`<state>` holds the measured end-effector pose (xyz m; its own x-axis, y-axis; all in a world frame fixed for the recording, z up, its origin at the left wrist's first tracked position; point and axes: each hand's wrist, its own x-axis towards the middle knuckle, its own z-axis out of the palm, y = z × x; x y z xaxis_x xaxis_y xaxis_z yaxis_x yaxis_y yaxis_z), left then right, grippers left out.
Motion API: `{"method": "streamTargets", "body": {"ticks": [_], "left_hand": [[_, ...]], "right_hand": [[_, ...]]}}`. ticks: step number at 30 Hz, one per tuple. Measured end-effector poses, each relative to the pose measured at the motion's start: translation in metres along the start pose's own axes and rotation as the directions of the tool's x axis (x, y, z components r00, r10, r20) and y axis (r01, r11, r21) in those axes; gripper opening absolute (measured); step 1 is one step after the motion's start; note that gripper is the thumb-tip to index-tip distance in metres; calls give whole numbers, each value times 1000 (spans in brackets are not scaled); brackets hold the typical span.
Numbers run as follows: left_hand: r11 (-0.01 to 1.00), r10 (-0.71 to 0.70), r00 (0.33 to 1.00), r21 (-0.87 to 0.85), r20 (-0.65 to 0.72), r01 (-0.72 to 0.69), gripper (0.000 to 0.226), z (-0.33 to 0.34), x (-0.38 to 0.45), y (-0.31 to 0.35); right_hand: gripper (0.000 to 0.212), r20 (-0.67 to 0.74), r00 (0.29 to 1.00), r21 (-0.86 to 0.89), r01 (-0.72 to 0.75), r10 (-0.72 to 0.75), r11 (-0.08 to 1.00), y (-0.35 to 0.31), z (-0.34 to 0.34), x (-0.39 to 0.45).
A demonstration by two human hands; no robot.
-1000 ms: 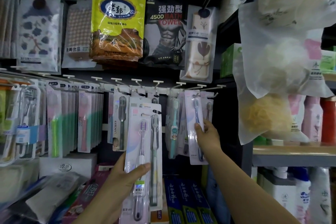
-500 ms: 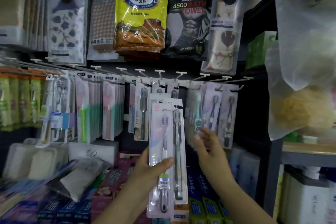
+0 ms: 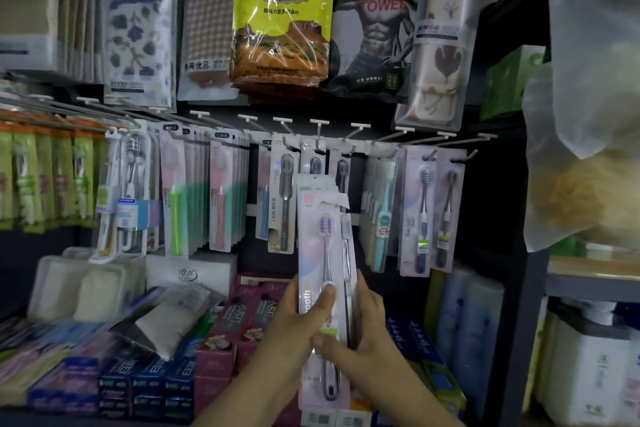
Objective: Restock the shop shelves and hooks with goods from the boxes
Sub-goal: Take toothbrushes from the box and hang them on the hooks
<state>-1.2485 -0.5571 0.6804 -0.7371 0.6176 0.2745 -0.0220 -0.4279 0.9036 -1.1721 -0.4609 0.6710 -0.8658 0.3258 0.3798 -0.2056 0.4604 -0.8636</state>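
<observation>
In front of the hook rail (image 3: 346, 140), centre of view: one stack of toothbrush packs (image 3: 327, 274), upright, pale card with clear blister, purple-bristled brush facing out, held below the hanging rows. Left hand (image 3: 294, 319): grip closed around the stack's left edge, thumb across the front. Right hand (image 3: 367, 333): grip closed around the stack's right edge and lower part, thumb across the front. On the hooks behind: toothbrush packs in rows, including a blue brush pack (image 3: 420, 211) to the right. Above: yellow towel bag (image 3: 282, 10) and black bath towel pack (image 3: 374, 28), hanging side by side. Below: toothpaste boxes (image 3: 145, 388) stacked on the shelf.
</observation>
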Motion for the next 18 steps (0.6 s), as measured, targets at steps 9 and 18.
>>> {"method": "streamTargets", "body": {"ticks": [9, 18], "left_hand": [[991, -119, 992, -56, 39, 121, 32, -3, -5, 4], [944, -158, 979, -270, 129, 188, 32, -7, -9, -1]], "right_hand": [[99, -126, 987, 16, 102, -99, 995, 2, 7, -5], [77, -278, 960, 279, 41, 41, 959, 1, 11, -8]]}}
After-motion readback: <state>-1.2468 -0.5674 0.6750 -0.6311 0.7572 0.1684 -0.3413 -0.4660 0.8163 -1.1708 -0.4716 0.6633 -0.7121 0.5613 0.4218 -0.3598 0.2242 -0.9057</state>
